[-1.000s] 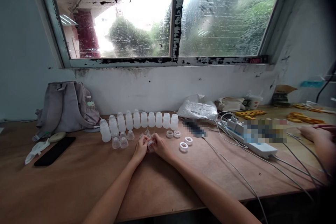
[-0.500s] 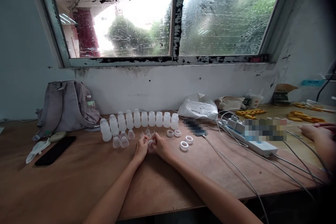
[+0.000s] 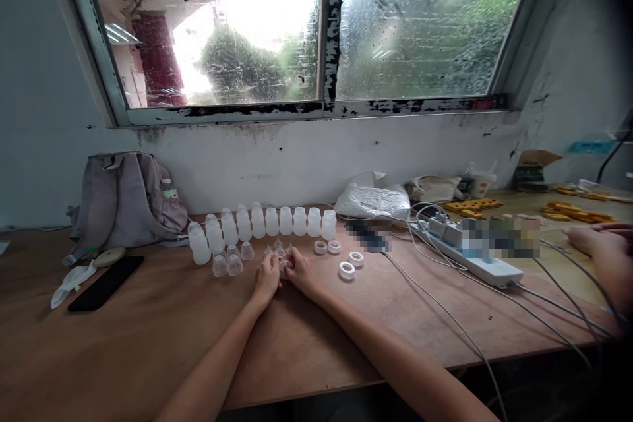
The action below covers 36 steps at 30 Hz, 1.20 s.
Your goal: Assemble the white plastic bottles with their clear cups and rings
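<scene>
My left hand and my right hand are close together over the table, fingers closed. Between them they pinch a small whitish bottle ring, mostly covered by the fingers. Just beyond the fingertips stand clear bottle nipples, partly hidden. Several white screw rings lie to the right of my right hand. Left of my left hand stand three clear domed caps. Behind is a curved row of frosted baby bottles; those at the left end wear domed caps, while those at the right end have open necks.
A grey backpack, a black phone and a crumpled tissue are on the left. To the right are a silvery package, a power strip with trailing cables, yellow parts and another person's hand.
The view has shifted slightly. My fingers have closed in a little around the ring, and less of it shows. The bottles, caps and loose rings stay where they were.
</scene>
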{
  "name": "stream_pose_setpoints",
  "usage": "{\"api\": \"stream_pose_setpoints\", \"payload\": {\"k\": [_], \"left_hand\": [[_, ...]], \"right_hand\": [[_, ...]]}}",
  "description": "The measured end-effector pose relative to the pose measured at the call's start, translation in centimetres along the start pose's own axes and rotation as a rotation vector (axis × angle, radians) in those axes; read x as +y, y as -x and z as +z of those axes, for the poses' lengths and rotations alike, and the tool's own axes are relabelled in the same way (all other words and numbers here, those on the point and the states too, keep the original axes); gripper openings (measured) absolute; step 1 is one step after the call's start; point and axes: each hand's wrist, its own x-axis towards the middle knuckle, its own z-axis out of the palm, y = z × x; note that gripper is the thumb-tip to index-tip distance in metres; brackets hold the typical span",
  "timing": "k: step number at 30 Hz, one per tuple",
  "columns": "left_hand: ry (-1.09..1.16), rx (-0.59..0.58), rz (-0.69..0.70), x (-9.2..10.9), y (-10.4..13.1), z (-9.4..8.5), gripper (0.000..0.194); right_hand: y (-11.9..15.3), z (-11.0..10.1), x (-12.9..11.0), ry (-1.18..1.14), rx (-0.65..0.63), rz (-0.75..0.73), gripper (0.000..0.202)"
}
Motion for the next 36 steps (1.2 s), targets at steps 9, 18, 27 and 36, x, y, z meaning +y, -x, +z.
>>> {"api": "stream_pose_setpoints", "payload": {"k": [9,18,27,36], "left_hand": [[0.034,-0.083,0.128,-0.2,0.3,0.0,0.019],[-0.005,-0.082,0.174,0.2,0.8,-0.4,0.018],[0.182,-0.159,-0.017,0.3,0.4,0.6,0.029],[0.47,-0.184,-0.241,0.0,-1.0,-0.4,0.04]], "right_hand": [[-0.6,0.0,0.6,-0.064,0.044,-0.021,0.011],[-0.8,-0.2,0.6,-0.106,0.049,-0.03,0.012],[-0.7,-1.5,0.8,-0.22,0.04,0.026,0.01],[0.0,-1.6,-0.2,-0.26,0.003,0.004,0.012]]}}
